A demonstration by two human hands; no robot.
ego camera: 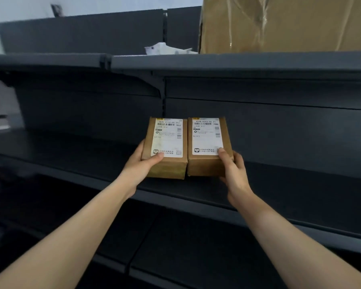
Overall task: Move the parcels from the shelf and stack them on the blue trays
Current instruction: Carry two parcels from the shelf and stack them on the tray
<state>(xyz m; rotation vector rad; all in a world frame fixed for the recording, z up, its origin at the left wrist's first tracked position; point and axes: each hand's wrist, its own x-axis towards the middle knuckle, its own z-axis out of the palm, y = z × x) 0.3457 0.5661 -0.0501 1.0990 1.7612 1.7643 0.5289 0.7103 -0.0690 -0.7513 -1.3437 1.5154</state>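
Observation:
Two small brown cardboard parcels with white shipping labels lie side by side, touching, on the middle dark shelf (279, 170). My left hand (140, 163) grips the left parcel (167, 142) at its near left corner, thumb on the label. My right hand (233, 170) grips the right parcel (206, 140) at its near right corner, thumb on top. The blue trays are not in view.
A large brown cardboard box (286, 24) wrapped in clear tape stands on the top shelf at the right, with a crumpled white packet (165, 49) beside it. Dark shelf boards run above and below the parcels. A lower shelf (175, 247) lies under my forearms.

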